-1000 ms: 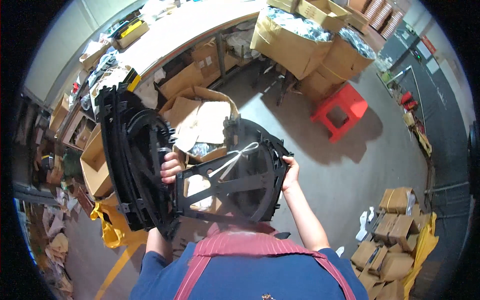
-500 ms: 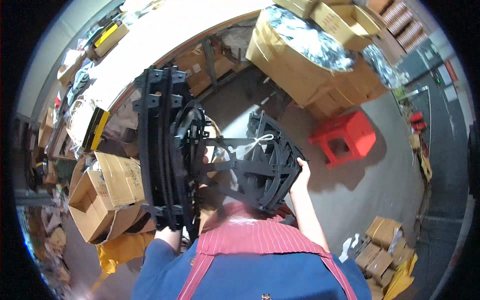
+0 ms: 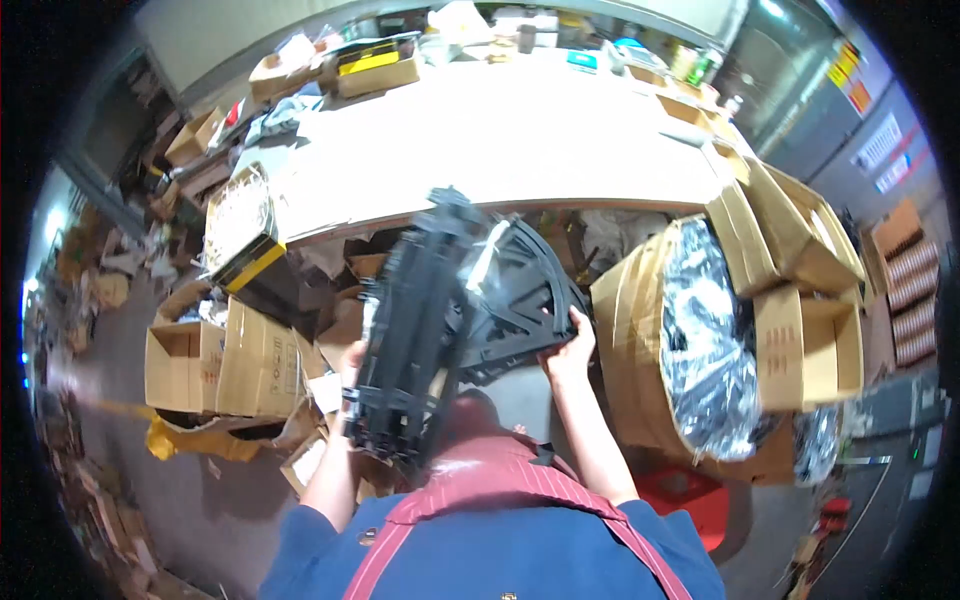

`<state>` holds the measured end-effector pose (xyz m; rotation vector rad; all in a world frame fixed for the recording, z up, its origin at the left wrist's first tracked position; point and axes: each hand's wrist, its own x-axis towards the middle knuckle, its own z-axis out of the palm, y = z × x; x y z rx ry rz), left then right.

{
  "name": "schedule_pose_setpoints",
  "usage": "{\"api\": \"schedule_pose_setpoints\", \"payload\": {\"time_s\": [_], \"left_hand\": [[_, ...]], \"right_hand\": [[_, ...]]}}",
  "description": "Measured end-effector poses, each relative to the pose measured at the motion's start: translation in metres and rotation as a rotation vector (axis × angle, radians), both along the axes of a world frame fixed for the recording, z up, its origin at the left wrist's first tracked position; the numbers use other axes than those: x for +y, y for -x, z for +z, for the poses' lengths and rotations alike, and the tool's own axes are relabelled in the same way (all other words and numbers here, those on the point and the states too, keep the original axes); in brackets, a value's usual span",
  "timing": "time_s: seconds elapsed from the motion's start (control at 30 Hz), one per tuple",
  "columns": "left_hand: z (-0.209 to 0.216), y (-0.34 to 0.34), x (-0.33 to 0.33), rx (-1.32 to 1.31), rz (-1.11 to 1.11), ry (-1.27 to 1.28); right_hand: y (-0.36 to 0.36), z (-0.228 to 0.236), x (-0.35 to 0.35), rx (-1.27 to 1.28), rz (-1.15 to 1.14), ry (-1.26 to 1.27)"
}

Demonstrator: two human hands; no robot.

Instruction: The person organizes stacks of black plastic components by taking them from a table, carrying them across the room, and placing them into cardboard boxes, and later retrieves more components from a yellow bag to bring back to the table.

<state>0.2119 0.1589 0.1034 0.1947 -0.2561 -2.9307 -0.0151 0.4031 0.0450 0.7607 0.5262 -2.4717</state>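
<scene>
I carry a bundle of black plastic frames in front of my apron. On its left is a long upright stack of black frames point(image 3: 412, 330); my left hand point(image 3: 352, 365) is closed on its left side, the fingers partly hidden behind it. To the right is a fan-shaped set of black openwork frames point(image 3: 525, 300), with a white tie looped near its top. My right hand point(image 3: 570, 348) grips the lower right corner of this set, thumb on top. Both parts are up against each other, held above the floor before the table's near edge.
A long white table point(image 3: 500, 140) spans the far side, with boxes and small goods along its back. A large carton point(image 3: 635, 350) with plastic-wrapped goods stands right. Open cartons point(image 3: 265, 360) stand left. A red stool point(image 3: 690, 505) is behind my right arm.
My view has swung right, so the white table now lies straight ahead and the red stool has dropped to the lower right. The frames have tilted and come closer together, still held in both hands.
</scene>
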Motion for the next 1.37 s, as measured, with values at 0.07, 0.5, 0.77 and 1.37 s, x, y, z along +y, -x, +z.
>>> {"api": "schedule_pose_setpoints", "payload": {"time_s": [0.07,0.5,0.77,1.37], "left_hand": [[0.011,0.013,-0.023,-0.063,0.128,0.049],[0.014,0.172,-0.222,-0.718,0.666,0.359],[0.006,0.315,-0.249,-0.833,0.581,0.770],[-0.025,0.515,-0.220,-0.799,0.633,0.755]], "right_hand": [[0.047,0.006,-0.033,0.008,0.136,0.045],[0.359,-0.033,-0.159,0.236,0.044,-0.252],[0.539,-0.040,-0.201,0.346,0.154,-0.324],[0.610,-0.047,-0.350,1.465,0.942,-0.851]]}}
